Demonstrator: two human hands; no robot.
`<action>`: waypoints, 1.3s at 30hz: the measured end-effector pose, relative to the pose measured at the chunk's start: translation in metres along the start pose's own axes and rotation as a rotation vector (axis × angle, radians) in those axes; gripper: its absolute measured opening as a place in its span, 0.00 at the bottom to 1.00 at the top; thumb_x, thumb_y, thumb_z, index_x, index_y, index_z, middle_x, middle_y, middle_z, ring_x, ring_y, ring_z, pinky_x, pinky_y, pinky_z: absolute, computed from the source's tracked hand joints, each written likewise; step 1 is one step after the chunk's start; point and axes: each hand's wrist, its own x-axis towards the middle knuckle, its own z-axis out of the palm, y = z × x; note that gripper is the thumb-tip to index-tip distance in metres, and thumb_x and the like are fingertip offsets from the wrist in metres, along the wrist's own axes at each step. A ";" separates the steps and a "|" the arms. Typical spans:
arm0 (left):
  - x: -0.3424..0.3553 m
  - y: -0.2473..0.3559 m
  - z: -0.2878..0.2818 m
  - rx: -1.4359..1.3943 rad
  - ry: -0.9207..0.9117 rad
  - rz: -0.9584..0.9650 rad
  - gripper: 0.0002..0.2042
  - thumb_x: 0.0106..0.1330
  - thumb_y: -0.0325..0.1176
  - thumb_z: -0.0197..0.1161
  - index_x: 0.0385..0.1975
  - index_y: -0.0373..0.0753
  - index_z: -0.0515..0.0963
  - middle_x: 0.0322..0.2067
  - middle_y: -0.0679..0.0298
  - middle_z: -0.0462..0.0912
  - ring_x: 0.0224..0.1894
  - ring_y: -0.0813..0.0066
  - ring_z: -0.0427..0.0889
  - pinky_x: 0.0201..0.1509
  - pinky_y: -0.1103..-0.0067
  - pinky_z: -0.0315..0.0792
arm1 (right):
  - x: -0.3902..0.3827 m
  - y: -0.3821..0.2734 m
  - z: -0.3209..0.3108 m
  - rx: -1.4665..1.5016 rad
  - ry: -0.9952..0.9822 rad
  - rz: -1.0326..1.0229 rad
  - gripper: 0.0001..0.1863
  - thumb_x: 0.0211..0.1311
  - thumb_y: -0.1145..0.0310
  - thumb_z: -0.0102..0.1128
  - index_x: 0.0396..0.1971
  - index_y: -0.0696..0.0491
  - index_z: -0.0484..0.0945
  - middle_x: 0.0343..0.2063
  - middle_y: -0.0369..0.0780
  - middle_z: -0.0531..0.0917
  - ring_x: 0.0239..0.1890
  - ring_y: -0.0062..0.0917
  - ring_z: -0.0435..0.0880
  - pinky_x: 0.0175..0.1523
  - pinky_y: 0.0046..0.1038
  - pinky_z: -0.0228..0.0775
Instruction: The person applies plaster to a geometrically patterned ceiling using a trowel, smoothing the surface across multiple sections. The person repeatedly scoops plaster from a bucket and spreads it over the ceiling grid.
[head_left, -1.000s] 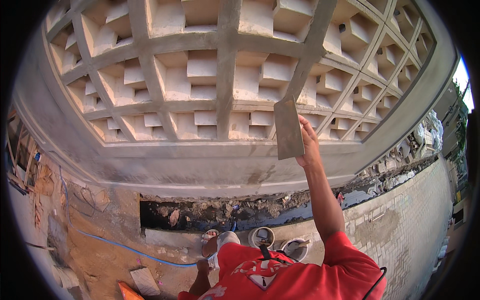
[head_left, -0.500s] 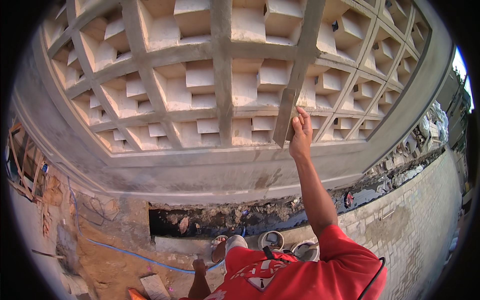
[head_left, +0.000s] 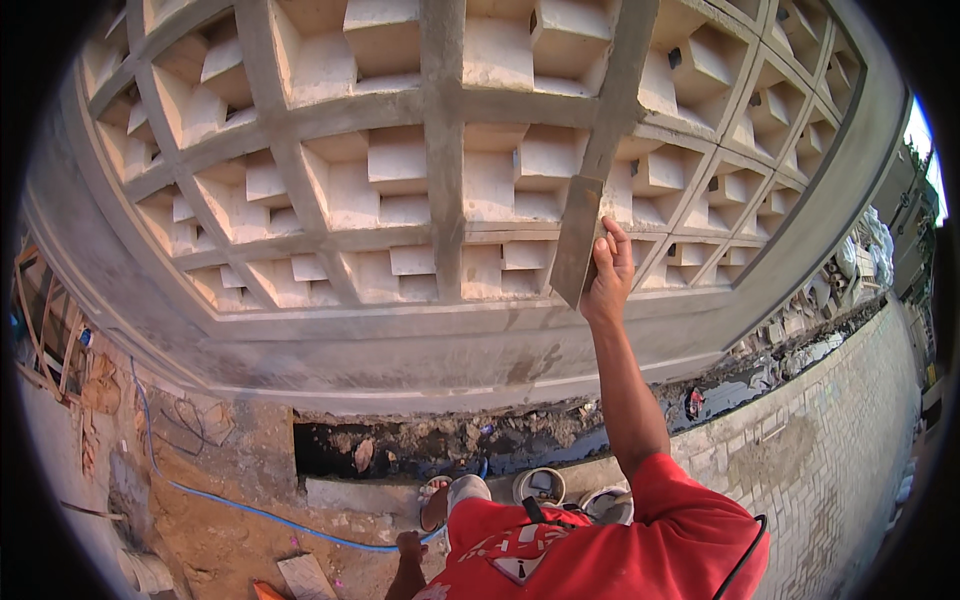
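Though tilted — trowel [head_left: 576, 240] (apparently) in hand [head_left: 608, 275]

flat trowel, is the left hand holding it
No, the right hand holds the flat trowel, and the left hand hangs low beside the red shirt.

The flat trowel [head_left: 577, 240] has a smooth, matt grey-brown blade that looks like metal, facing mortar ribs [head_left: 443, 150] of dull grey, slightly rough cement that frame pale, chalky-looking matt blocks [head_left: 397, 155]. Below them the wall band [head_left: 440, 345] is fairly smooth grey plaster with darker blotches, while the paving [head_left: 850, 450] is matt and jointed and the ground [head_left: 220, 545] loose and sandy. The shirt [head_left: 610, 535] is soft red cloth, the blue hose [head_left: 250, 509] smooth and plastic-looking, the board [head_left: 305, 577] flat and matt.
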 end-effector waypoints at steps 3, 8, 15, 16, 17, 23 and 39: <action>0.012 -0.008 -0.013 0.062 -0.016 0.002 0.23 0.38 0.48 0.72 0.32 0.40 0.77 0.28 0.61 0.81 0.34 0.66 0.81 0.38 0.73 0.74 | 0.007 0.001 0.003 0.026 0.027 -0.005 0.20 0.63 0.71 0.53 0.54 0.57 0.64 0.33 0.33 0.77 0.36 0.15 0.75 0.44 0.20 0.71; 0.022 -0.024 -0.008 0.071 0.171 0.007 0.21 0.40 0.47 0.71 0.30 0.39 0.77 0.28 0.60 0.80 0.33 0.66 0.80 0.39 0.73 0.74 | 0.014 0.011 0.006 0.043 0.083 -0.065 0.19 0.63 0.71 0.53 0.53 0.57 0.65 0.37 0.36 0.78 0.37 0.16 0.76 0.44 0.21 0.73; 0.026 -0.012 -0.019 0.042 0.039 -0.039 0.21 0.38 0.44 0.73 0.30 0.38 0.77 0.29 0.58 0.80 0.35 0.64 0.81 0.41 0.72 0.74 | 0.025 0.008 0.016 0.063 0.071 -0.128 0.17 0.64 0.71 0.52 0.51 0.58 0.67 0.40 0.38 0.77 0.39 0.18 0.76 0.45 0.22 0.72; 0.026 -0.011 -0.019 0.039 0.044 -0.031 0.21 0.37 0.44 0.74 0.30 0.39 0.78 0.29 0.58 0.81 0.35 0.64 0.81 0.41 0.72 0.74 | 0.026 0.007 0.017 0.063 0.083 -0.135 0.17 0.63 0.71 0.52 0.51 0.58 0.67 0.41 0.39 0.76 0.40 0.18 0.75 0.46 0.21 0.70; 0.026 -0.009 -0.018 0.030 0.051 -0.028 0.21 0.36 0.44 0.74 0.29 0.39 0.78 0.28 0.59 0.81 0.35 0.65 0.81 0.41 0.72 0.74 | 0.027 0.007 0.020 0.068 0.087 -0.140 0.17 0.63 0.71 0.53 0.51 0.59 0.67 0.41 0.39 0.76 0.41 0.18 0.74 0.48 0.21 0.69; 0.022 -0.003 -0.002 -0.004 0.066 -0.030 0.21 0.32 0.45 0.75 0.27 0.42 0.79 0.26 0.61 0.82 0.33 0.67 0.81 0.38 0.74 0.75 | 0.034 0.006 0.032 0.051 0.118 -0.188 0.16 0.63 0.72 0.53 0.50 0.58 0.68 0.38 0.37 0.76 0.39 0.16 0.74 0.46 0.19 0.68; 0.019 -0.014 -0.006 0.072 0.114 0.048 0.26 0.38 0.56 0.71 0.29 0.42 0.77 0.29 0.61 0.81 0.38 0.63 0.81 0.42 0.71 0.74 | 0.047 -0.004 0.024 -0.013 0.063 -0.216 0.17 0.63 0.71 0.53 0.50 0.58 0.68 0.38 0.37 0.77 0.40 0.17 0.75 0.46 0.19 0.70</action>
